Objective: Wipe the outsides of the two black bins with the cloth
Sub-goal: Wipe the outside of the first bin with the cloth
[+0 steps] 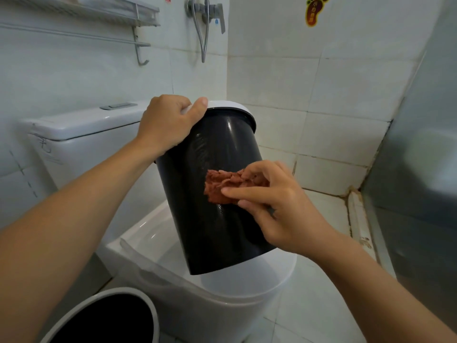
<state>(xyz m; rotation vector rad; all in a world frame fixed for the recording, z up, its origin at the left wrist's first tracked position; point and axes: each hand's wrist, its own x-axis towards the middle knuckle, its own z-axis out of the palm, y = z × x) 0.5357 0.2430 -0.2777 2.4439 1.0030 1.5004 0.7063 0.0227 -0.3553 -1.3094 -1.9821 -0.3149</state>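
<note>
A black bin (212, 219) with a white rim is tilted above the closed toilet lid, its base resting on or near the lid. My left hand (165, 125) grips its white rim at the top left. My right hand (279, 206) holds a crumpled reddish-brown cloth (220, 185) and presses it against the bin's glossy side about halfway down. A second black bin (106, 318) with a white rim stands on the floor at the lower left, only partly in view.
A white toilet (222, 293) with its cistern (81, 134) fills the middle. Tiled walls close in behind and right, with a shower mixer and hose (205, 16) and a wire shelf (99, 11) above. A glass or grey panel (425, 157) stands at right.
</note>
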